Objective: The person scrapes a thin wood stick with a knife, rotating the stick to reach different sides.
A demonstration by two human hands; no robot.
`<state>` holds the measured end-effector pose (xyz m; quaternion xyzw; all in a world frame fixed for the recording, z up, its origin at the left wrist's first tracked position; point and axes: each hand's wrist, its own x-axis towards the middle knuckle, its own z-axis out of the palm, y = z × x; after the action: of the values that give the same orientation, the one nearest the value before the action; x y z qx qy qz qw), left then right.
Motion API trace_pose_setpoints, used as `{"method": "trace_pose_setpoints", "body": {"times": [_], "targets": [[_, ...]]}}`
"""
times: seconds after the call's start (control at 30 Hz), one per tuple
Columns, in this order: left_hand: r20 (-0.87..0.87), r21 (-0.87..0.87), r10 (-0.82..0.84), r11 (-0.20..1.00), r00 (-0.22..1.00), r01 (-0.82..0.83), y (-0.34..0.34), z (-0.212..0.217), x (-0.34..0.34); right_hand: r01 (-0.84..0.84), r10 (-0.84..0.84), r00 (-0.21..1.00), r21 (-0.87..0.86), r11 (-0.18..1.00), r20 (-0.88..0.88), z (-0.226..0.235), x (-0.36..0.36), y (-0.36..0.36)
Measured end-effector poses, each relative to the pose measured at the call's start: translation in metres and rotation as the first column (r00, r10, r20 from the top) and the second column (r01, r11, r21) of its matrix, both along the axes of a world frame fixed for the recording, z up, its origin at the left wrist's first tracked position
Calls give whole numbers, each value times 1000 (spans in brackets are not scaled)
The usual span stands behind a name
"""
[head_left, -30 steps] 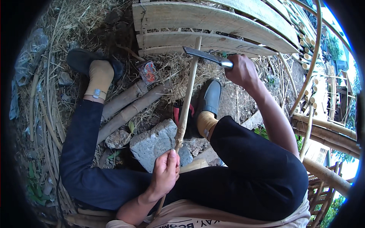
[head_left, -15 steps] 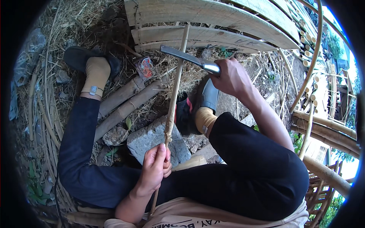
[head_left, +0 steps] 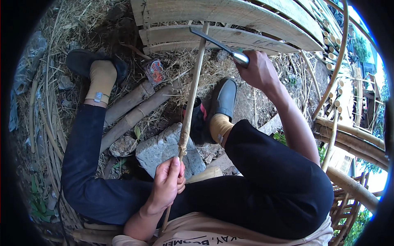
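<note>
My left hand (head_left: 167,182) is closed round the lower part of a thin bamboo stick (head_left: 192,96), just below a knobbly joint. The stick slants up and away from my lap, its pale far end near the wooden slats. My right hand (head_left: 259,73) grips the handle of a knife (head_left: 213,41) with a long dark blade and a shiny collar. The blade lies across the stick close to its far end; whether it touches the stick I cannot tell. Below the stick's middle sits a grey stone block (head_left: 158,147).
A slatted wooden pallet (head_left: 230,14) stands at the far side. Two thick bamboo pieces (head_left: 139,112) lie left of the stone, near a crumpled wrapper (head_left: 155,71). My shoes (head_left: 225,98) rest on straw-strewn ground. Cut bamboo poles (head_left: 330,45) are stacked at the right.
My right hand and the knife have shifted a little farther away and to the right, and the blade has turned edge-on. The stick's far end has tipped slightly right.
</note>
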<state>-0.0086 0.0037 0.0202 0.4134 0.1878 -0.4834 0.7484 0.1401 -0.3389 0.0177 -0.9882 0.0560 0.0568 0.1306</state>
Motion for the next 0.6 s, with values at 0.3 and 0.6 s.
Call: {"method": "trace_pose_setpoints", "body": {"times": [0.3,0.6], "targets": [[-11,14,18,1000,1000,-17,3,-2,4,-113,109,993,-98,989,-50,1,-1,16],[-31,-15,23,1000,999,-24,6,-3,10,-140,138,990,-77,987,-27,6,4,22]]}}
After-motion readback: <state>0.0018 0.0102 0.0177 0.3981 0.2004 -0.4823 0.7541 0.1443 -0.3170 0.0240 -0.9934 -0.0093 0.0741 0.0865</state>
